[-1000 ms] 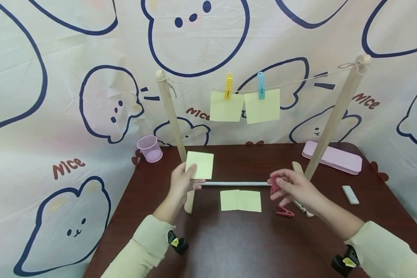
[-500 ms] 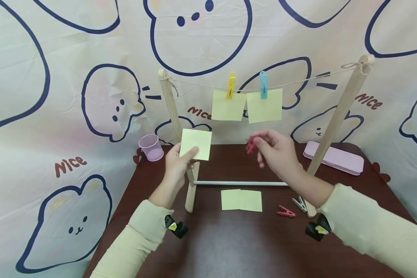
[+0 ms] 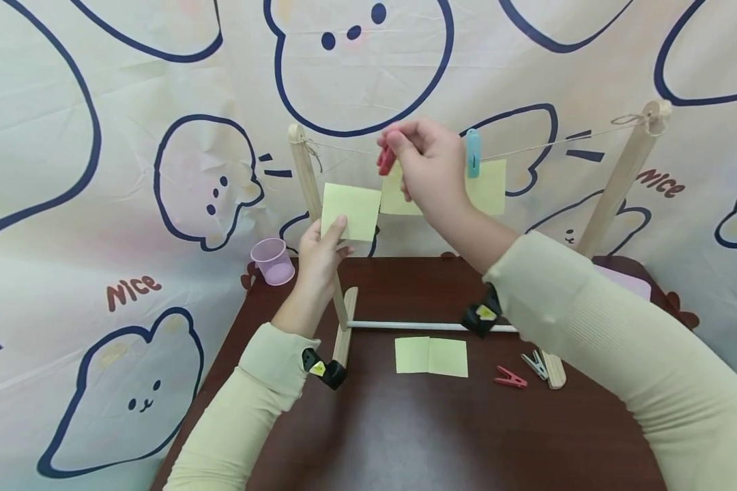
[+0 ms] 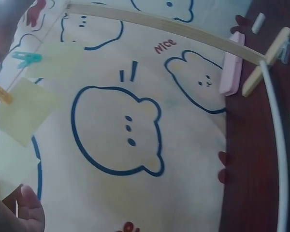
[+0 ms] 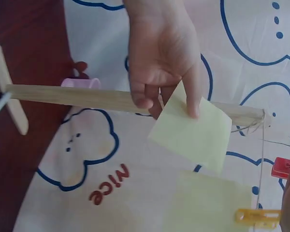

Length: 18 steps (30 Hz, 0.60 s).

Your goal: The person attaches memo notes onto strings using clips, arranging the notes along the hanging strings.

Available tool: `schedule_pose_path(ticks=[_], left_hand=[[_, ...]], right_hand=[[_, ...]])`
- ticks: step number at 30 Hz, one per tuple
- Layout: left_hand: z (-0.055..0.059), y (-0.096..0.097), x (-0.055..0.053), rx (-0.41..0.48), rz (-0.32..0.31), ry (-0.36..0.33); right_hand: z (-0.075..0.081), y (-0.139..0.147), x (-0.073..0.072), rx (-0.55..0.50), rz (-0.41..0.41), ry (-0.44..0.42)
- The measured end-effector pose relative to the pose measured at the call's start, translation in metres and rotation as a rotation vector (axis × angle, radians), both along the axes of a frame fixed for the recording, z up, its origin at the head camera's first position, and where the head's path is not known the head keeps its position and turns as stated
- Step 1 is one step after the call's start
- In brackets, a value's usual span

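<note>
My left hand (image 3: 322,259) reaches forward and up, thumb on the near face of a yellow note (image 3: 351,210) and fingers behind, so the sheet is pinched at its lower edge. My right hand (image 3: 432,164) is raised higher, its forearm slanting in from the lower right; thumb and fingers pinch a red clip (image 3: 385,162) just by the string (image 3: 546,146) — whether they touch I cannot tell.

A lilac cup (image 3: 273,262) stands at the back left of the tabletop (image 3: 405,429), its inside too small to make out. At the back right lies a pink case (image 4: 231,65), lid down.

The held note's right edge comes just beside the nearer hanging note (image 3: 399,199), which a yellow clip (image 5: 257,217) fixes to the string. Left of my red clip, a bare length of string runs to the left post (image 3: 307,177). Below, near the white rod (image 3: 405,326), lie two overlapping notes (image 3: 430,356) — well in from the tabletop's left edge — with another red clip (image 3: 511,378) to their right.
</note>
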State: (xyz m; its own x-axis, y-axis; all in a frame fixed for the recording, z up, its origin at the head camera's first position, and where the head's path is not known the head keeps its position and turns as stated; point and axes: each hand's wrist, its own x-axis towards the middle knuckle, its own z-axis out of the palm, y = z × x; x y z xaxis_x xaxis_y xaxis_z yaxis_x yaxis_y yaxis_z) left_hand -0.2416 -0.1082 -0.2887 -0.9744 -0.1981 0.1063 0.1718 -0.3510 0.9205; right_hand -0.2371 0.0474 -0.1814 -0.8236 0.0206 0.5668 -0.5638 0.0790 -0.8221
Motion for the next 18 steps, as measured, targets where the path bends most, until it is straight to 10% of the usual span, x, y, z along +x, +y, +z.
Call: schedule_pose_path(ticks=[18], left_hand=[[0.023, 0.006, -0.016, 0.009, 0.000, 0.063]], right_hand=[[0.007, -0.035, -0.027, 0.086, -0.101, -0.126]])
